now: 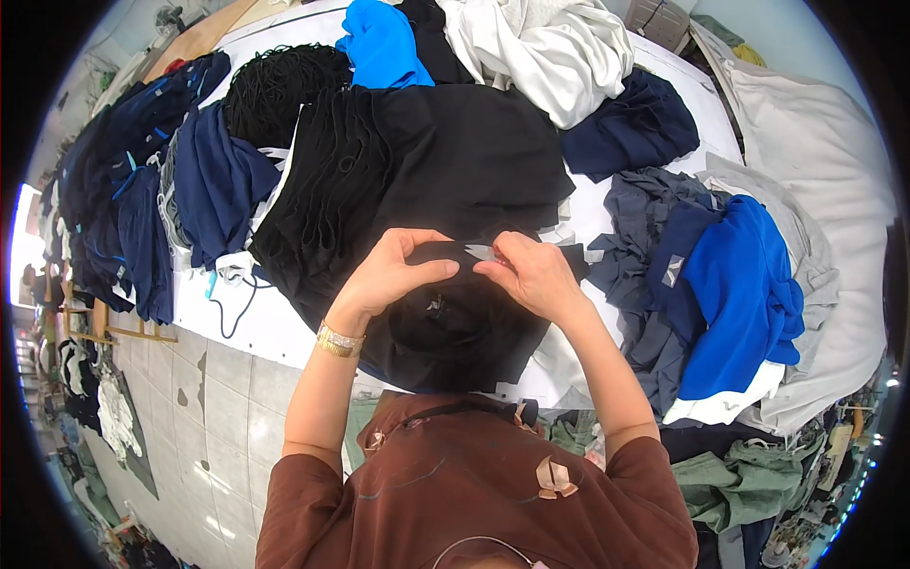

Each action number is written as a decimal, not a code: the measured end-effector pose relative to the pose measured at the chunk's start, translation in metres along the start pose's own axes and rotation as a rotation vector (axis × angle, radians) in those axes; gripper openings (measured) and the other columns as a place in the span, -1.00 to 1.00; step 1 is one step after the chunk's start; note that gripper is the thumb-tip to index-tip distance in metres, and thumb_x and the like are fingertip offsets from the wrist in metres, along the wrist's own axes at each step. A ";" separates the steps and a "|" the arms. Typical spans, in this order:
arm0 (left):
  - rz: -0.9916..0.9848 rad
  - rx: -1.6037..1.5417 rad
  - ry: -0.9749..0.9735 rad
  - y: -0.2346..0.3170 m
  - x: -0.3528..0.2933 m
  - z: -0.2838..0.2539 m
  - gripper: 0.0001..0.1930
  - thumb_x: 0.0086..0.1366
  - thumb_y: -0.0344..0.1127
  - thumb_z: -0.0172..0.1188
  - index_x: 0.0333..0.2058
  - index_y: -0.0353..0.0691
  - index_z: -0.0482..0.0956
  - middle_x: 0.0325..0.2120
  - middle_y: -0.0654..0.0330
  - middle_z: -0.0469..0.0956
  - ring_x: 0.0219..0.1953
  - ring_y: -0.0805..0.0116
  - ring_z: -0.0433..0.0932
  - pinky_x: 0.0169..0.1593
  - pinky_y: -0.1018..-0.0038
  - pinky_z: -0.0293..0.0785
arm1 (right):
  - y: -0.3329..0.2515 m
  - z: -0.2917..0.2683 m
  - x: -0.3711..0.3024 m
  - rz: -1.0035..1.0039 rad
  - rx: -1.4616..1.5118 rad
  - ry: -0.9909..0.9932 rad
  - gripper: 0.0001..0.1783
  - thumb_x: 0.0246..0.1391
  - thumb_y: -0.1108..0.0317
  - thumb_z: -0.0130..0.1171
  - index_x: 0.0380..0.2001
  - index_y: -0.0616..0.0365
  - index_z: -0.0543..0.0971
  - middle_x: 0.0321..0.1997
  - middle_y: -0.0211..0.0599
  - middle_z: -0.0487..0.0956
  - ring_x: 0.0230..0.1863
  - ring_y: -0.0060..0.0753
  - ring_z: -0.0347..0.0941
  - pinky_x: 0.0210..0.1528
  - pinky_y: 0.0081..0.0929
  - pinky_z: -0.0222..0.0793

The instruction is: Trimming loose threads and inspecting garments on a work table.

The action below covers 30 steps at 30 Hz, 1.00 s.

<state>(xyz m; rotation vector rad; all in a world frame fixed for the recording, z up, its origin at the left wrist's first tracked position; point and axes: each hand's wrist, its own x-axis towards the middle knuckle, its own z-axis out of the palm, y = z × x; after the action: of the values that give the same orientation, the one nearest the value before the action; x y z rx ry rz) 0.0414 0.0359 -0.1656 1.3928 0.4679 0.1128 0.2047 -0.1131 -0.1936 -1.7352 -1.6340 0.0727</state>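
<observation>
A black garment lies on the white table right in front of me. My left hand and my right hand meet over its upper edge. Between their fingertips they pinch a small pale tag against the black cloth. A gold bracelet sits on my left wrist. Behind the garment a large stack of black fabric spreads across the middle of the table.
Navy garments pile up at the left, a bright blue one and white cloth at the back. Grey and blue clothes lie at the right beside a pale sack. Tiled floor shows lower left.
</observation>
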 end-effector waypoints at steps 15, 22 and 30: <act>0.059 0.079 0.005 0.008 -0.005 0.006 -0.80 0.10 -0.48 0.27 -0.27 -0.38 0.57 -0.43 0.36 0.56 -0.38 0.71 0.44 -0.24 0.74 0.38 | -0.001 -0.007 0.006 0.055 0.053 0.051 -0.76 0.03 0.27 0.25 -0.47 0.16 0.43 -0.52 -0.36 0.48 -0.60 -0.41 0.40 -0.52 -0.56 0.30; 0.163 0.273 0.111 0.006 -0.006 0.017 -0.81 0.06 -0.38 0.27 -0.36 -0.38 0.56 -0.50 0.23 0.57 -0.39 0.58 0.49 -0.25 0.60 0.41 | -0.035 0.008 -0.002 0.485 0.598 0.273 -0.85 0.06 0.38 0.22 -0.44 0.25 0.53 -0.65 -0.57 0.41 -0.59 -0.83 0.19 -0.56 -0.73 0.12; 0.359 0.496 0.240 -0.001 -0.016 0.024 -0.81 0.03 -0.40 0.24 -0.37 -0.37 0.54 -0.49 0.08 0.59 -0.40 0.30 0.60 -0.27 0.49 0.45 | -0.069 0.009 0.000 0.639 0.381 0.230 -0.85 0.02 0.40 0.21 -0.47 0.28 0.55 -0.61 -0.43 0.50 -0.51 -0.78 0.32 -0.47 -0.70 0.24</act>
<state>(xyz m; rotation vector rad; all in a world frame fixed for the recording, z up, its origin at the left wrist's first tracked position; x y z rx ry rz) 0.0363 0.0086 -0.1599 1.9560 0.4563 0.4867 0.1419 -0.1146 -0.1629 -1.8105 -0.7919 0.4383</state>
